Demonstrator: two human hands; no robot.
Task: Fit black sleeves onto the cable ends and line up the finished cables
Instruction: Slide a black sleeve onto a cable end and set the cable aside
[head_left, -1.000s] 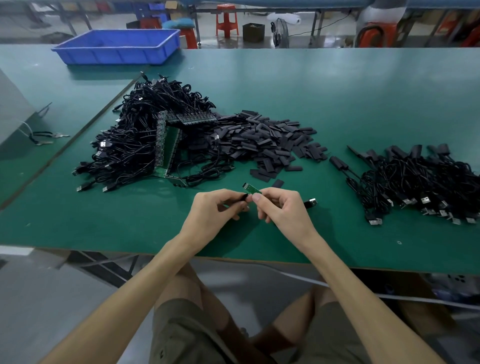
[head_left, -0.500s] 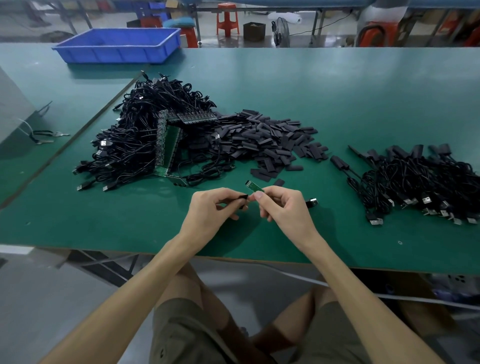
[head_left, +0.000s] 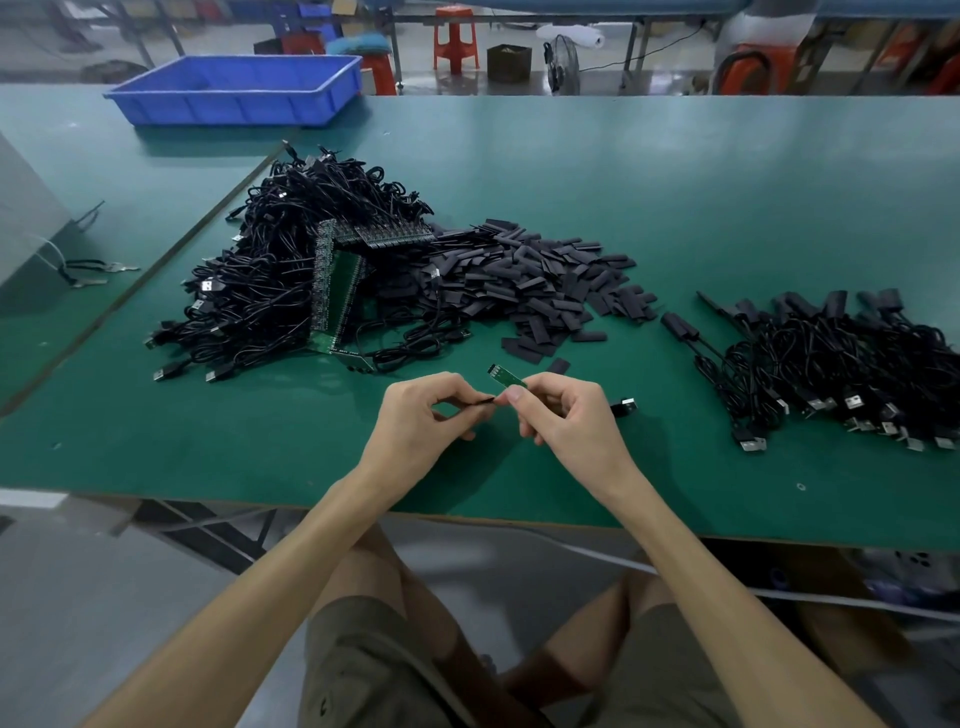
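My right hand (head_left: 563, 415) pinches a cable end with a small green circuit board (head_left: 505, 378) sticking up and to the left; that cable's USB plug (head_left: 625, 407) lies just right of the hand. My left hand (head_left: 426, 415) pinches a flat black sleeve (head_left: 480, 401) between thumb and fingers, its tip close to my right thumb. A loose pile of black sleeves (head_left: 540, 291) lies behind my hands. To the far left sits a heap of black cables (head_left: 291, 280). Sleeved cables (head_left: 841, 358) lie grouped at the right.
Green circuit board strips (head_left: 337, 291) lean in the cable heap. A blue plastic bin (head_left: 239, 93) stands at the back left of the green table (head_left: 675, 197). The table's front edge runs just below my wrists. Stools and a fan stand beyond the table.
Both hands have stayed almost in place; the green board end has tilted slightly and the sleeve in my left hand has edged closer to it.
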